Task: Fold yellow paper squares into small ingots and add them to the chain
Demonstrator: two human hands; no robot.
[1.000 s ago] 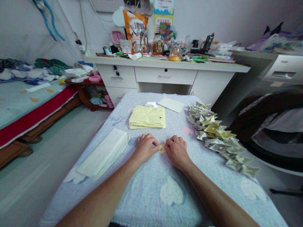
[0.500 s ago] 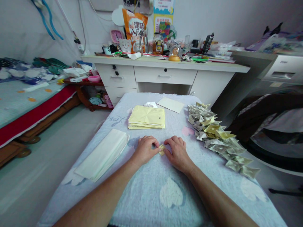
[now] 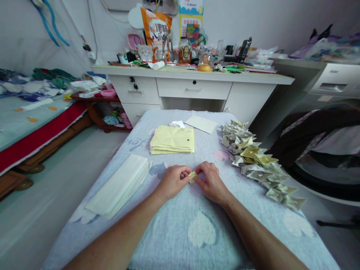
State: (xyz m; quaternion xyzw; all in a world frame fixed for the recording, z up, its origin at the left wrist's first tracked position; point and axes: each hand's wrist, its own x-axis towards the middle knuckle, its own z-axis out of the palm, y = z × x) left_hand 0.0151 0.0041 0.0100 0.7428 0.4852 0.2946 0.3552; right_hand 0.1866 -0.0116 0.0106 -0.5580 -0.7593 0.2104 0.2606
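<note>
Dozens of folded gold-and-silver paper pieces (image 3: 260,165) already lie heaped along the table's right; one small yellow folded paper (image 3: 192,177) sits pinched between left hand (image 3: 172,180) and right hand (image 3: 211,181), while a thick stack of flat yellow sheets (image 3: 172,140) remains unfolded

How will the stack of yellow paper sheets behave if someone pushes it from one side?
The stack of yellow paper sheets looks loose and unbound, so upper sheets would probably slide off. The fuzzy blanket likely grips the bottom sheet. Creased sheets seem light and floppy.
</note>
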